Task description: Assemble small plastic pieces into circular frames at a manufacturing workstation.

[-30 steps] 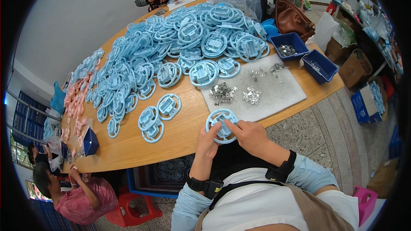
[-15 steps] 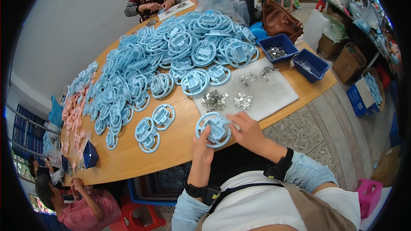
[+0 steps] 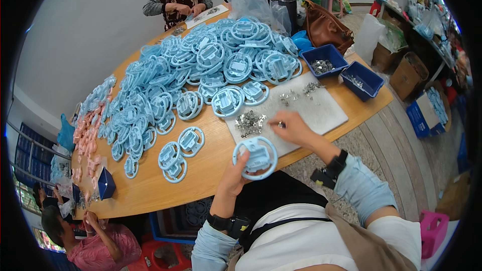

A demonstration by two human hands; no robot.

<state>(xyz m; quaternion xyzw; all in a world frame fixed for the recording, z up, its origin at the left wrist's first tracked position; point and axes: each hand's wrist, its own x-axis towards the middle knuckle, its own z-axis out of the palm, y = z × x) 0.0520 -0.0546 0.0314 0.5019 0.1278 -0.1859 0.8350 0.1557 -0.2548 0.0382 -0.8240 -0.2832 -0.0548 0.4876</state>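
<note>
My left hand (image 3: 232, 175) grips a light blue plastic toy steering wheel (image 3: 258, 159) by its left rim, just off the table's near edge. The wheel has a boxy recess at its centre. Over the white board (image 3: 329, 110), the fingers of my right hand (image 3: 296, 129) are drawn together at a spot with small metal pieces; what they hold is too small to make out. Just left of those fingertips lies a pile of small silvery metal pieces (image 3: 250, 123). Smaller heaps of metal bits (image 3: 312, 88) lie farther up the board.
A big heap of blue wheels (image 3: 201, 60) covers the far table, with a few wheels (image 3: 191, 140) nearer. Two blue bins (image 3: 362, 80) stand beyond the board, near a brown bag (image 3: 326, 27). Pink parts (image 3: 90, 135) lie at left. Two co-workers sit at the far side and lower left.
My right hand has left the wheel's rim and moved up onto the board, covering the second metal heap. My left hand still holds the wheel, now slightly right and turned.
</note>
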